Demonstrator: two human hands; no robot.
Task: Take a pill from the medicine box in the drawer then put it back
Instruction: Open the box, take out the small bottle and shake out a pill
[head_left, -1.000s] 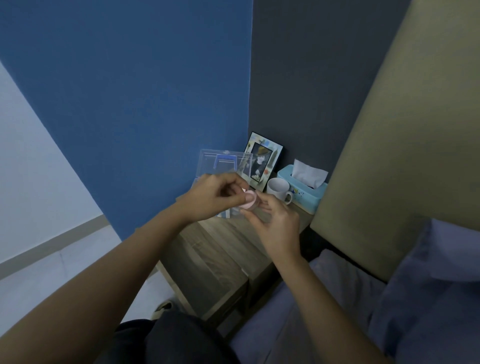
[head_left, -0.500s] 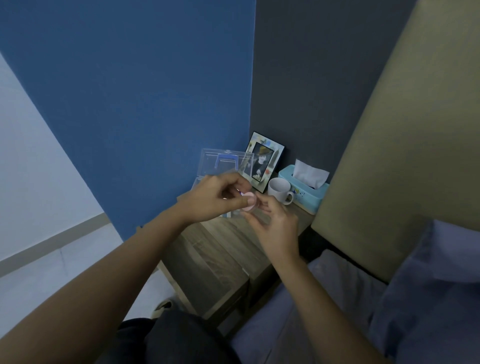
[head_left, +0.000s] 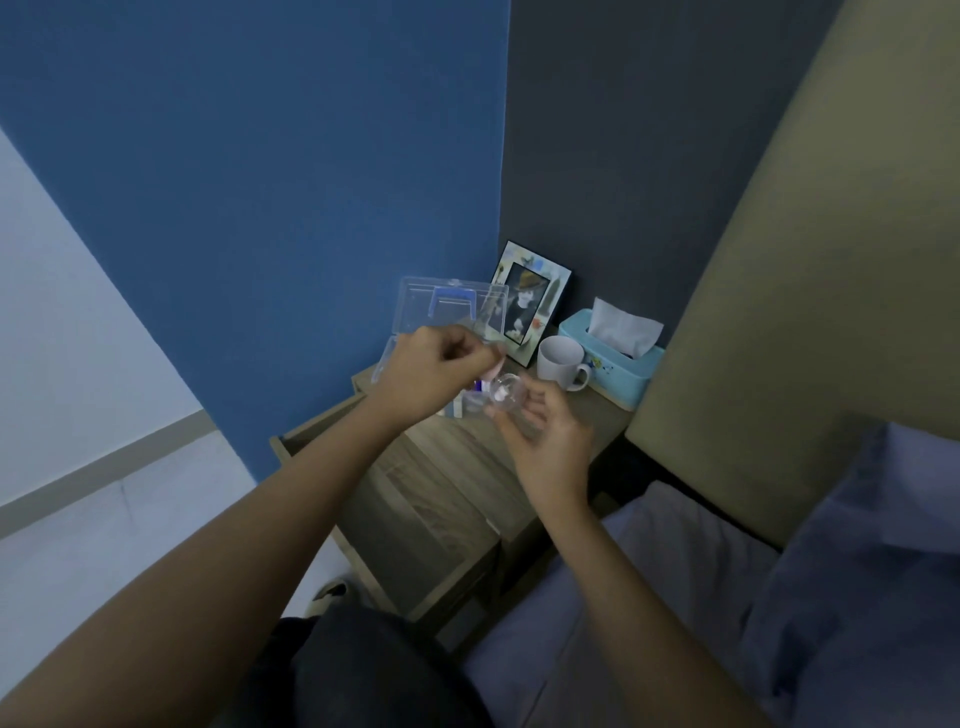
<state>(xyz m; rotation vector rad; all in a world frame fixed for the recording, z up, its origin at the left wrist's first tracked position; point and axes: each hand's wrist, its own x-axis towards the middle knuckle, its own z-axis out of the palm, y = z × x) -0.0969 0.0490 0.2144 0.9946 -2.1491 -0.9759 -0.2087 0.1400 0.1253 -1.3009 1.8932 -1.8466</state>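
**Small pill container open between both hands above the bedside table**

At about ten o'clock from the hands, the clear plastic medicine box with a blue handle stands on the wood-grain bedside table, its transparent lid raised against the blue wall. The box looks light and stiff, and its smooth walls are probably slippery; I judge it is best taken by the rim of its base, since a hinged lid may flex.

The left hand is curled closed, thumb and fingertips pinched on what appears to be a small pink cap. At three o'clock from it, almost touching, the right hand holds a small clear round container in loosely bent fingers. Something pale shows inside it, possibly a pill, but it is too small to be sure. The container seems rigid and very light, so a gentle pinch on its side wall should do. Any pill would be tiny and quick to roll off, so tipping it into a cupped palm is safer.

Farther toward two o'clock stand a framed picture, a white ceramic mug and a pale blue tissue box.
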